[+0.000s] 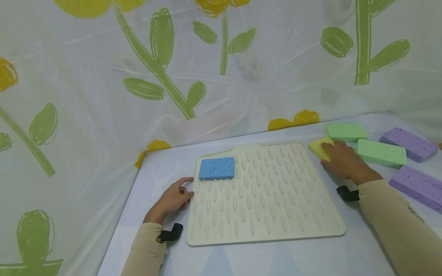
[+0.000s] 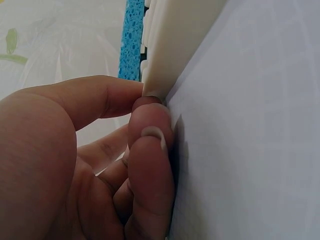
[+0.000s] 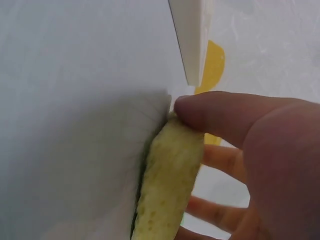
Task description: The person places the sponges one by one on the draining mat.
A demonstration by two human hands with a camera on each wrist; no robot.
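A cream ridged drying mat (image 1: 262, 207) lies flat on the table, with a blue sponge (image 1: 216, 168) on its upper left corner. My left hand (image 1: 174, 197) is at the mat's left edge; in the left wrist view the thumb (image 2: 117, 97) meets that edge and curled fingers (image 2: 150, 170) sit close below it. At the mat's upper right, my right hand (image 1: 343, 161) grips a yellow sponge (image 1: 321, 148). Seen from the right wrist, the thumb (image 3: 215, 112) presses one end of this sponge while the other fingers lie along its far side.
Two green sponges (image 1: 381, 153) and two purple sponges (image 1: 418, 188) lie right of the right hand, one green one very close to it. Behind the table hangs a white curtain (image 1: 276, 84) with a flower print.
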